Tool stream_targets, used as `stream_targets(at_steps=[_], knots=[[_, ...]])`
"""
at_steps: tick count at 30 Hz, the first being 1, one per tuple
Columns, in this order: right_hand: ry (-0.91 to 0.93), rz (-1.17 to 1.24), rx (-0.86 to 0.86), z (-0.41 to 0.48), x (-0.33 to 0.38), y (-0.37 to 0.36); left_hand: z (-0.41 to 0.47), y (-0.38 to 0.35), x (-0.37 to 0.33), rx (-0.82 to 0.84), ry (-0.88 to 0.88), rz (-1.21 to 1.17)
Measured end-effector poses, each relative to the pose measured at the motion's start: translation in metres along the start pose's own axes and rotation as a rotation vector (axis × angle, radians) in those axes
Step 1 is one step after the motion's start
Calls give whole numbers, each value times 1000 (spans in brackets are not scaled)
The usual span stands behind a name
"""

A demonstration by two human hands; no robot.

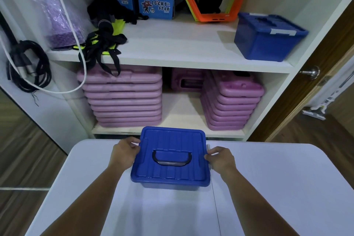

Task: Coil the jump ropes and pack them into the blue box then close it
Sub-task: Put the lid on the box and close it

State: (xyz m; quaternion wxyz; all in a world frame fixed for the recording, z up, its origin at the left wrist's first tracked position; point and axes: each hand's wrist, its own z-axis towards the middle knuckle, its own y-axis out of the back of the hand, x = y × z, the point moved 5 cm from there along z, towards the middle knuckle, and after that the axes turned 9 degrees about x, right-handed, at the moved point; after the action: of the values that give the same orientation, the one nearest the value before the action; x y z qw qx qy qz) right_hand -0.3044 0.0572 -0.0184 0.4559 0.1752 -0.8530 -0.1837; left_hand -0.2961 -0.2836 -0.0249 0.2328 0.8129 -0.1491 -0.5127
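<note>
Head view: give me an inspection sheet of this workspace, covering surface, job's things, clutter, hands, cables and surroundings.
Surface: white table, carrying the blue box.
Job's things: blue box with lid on, handle folded flat; jump ropes, nothing seen.
Clutter: black straps spilling over the upper shelf edge.
Hands: left hand grips the box's left edge; right hand pinches the grey latch on its right side.
Cables: black cable coil hanging at left; white cord looping down beside it.
Surroundings: shelf unit with pink stacked boards and a second blue box; wooden door at right.
</note>
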Motion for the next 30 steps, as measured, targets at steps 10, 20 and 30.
stream_targets(at_steps=[10,20,30], knots=[[-91,259,80,4,-17,-3,6,-2,20,166,233,-368],[-1,274,39,7,-16,-7,7,-4,24,164,241,-380],[40,375,-32,1,-21,-12,-4,-5,9,-32,2,15]])
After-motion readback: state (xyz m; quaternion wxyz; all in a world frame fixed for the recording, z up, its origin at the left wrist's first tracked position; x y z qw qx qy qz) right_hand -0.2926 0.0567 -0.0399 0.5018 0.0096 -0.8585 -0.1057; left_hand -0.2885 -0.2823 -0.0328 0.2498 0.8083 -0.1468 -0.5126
